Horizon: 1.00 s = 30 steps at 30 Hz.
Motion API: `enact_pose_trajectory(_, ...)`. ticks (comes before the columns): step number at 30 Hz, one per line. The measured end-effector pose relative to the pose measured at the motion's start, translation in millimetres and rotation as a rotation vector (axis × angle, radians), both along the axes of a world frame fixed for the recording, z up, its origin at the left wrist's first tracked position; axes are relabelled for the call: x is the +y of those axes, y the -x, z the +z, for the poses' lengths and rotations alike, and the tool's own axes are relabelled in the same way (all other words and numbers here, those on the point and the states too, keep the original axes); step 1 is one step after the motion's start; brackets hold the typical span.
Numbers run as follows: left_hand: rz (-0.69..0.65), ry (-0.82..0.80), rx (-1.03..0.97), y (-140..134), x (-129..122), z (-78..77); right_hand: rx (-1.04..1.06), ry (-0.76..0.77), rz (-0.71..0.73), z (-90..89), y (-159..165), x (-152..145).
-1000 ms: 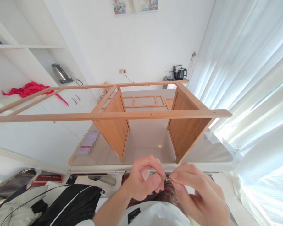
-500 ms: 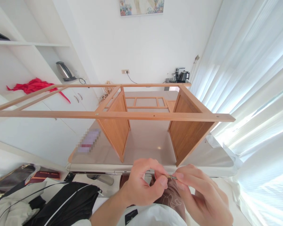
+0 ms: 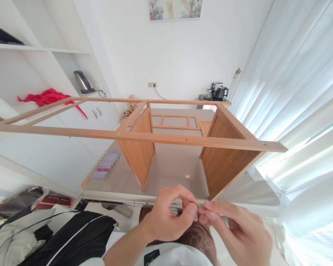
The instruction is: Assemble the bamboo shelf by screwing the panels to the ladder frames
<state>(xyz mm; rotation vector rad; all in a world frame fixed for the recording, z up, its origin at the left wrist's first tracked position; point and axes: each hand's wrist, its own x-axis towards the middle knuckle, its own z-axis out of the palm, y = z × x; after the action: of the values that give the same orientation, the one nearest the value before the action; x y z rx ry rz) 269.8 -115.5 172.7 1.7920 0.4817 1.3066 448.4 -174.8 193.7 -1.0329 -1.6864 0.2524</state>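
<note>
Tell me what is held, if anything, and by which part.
A small metal piece, perhaps a screw: the left grip pinches one end, the right grip the other.

satin wooden frame (image 3: 155, 137), smooth grey tabletop (image 3: 174, 173)
the frame's wood looked smooth with a low sheen, and its right-hand panel (image 3: 227, 159) showed fine grain; the tabletop was mostly matt, catching one small glossy spot. the tiny fastener (image 3: 202, 206) looked like metal. the kettle (image 3: 81, 80) had a polished metal body; the curtains (image 3: 294, 74) were thin, softly folded cloth, the red cloth (image 3: 47, 97) rumpled and matt.
</note>
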Motion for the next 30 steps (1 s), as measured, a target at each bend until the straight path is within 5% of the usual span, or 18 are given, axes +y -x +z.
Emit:
enact_pose_trajectory(4,0.124,-0.090,0.150,6.7,7.5,3.8,0.195,0.136,-0.130,-2.5,10.1,2.2)
enact_pose_trajectory(9,0.175,-0.205,0.211,11.8,12.0,5.5,0.275,0.214,-0.092,-3.2,12.5,6.9)
enact_pose_trajectory(30,0.213,-0.258,0.093,16.0,8.4,6.5,0.134,0.072,0.107,-8.0,6.0,16.1)
